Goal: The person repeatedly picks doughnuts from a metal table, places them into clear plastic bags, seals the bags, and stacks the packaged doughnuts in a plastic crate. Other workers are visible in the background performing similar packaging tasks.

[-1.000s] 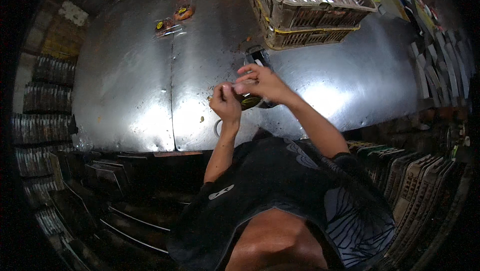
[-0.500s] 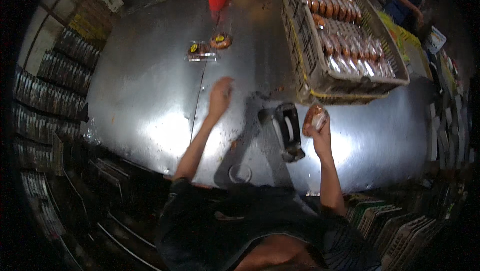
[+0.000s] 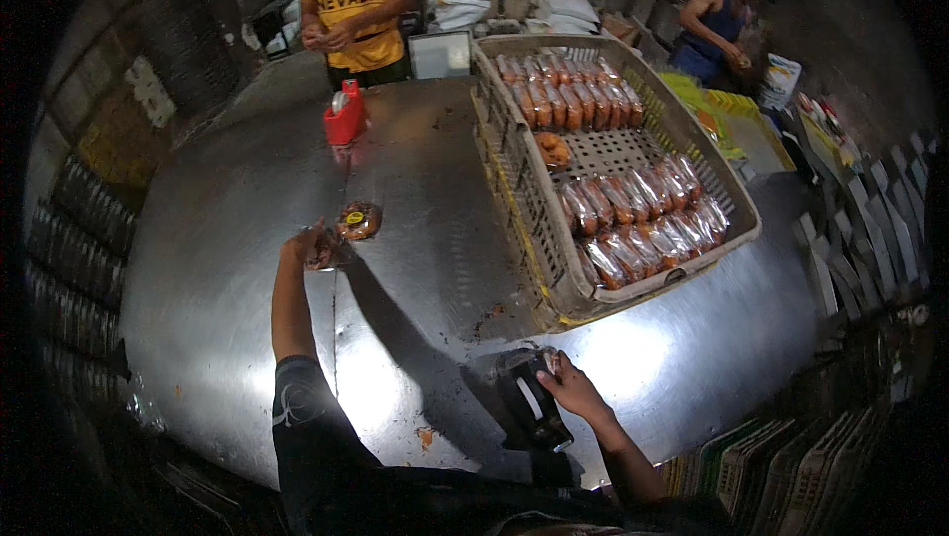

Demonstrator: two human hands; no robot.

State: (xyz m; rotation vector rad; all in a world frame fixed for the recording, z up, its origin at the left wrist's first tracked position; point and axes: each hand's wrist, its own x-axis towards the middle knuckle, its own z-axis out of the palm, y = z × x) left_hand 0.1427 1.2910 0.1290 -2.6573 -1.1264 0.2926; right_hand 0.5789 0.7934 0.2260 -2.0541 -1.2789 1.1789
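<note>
My left hand (image 3: 308,242) reaches out to the left-middle of the metal table, its fingers closed on a clear-wrapped brown pastry (image 3: 322,257). Right beside it lies another wrapped round pastry (image 3: 358,221) with a yellow label. At the near side, my right hand (image 3: 575,390) is at the end of a black tape dispenser (image 3: 534,402). A bit of a wrapped pastry (image 3: 550,362) shows at its fingertips; the rest of that pastry is hidden by the hand and dispenser.
A large plastic crate (image 3: 657,291) with rows of wrapped pastries stands at the right of the metal table (image 3: 227,338). A red tape dispenser (image 3: 345,117) sits at the far edge. A person in yellow (image 3: 358,2) stands beyond; another person (image 3: 714,30) works at far right.
My left hand has moved forward and left onto one of the two labelled pastries. My right hand has brought its wrapped pastry to the black dispenser. The view has tilted up.
</note>
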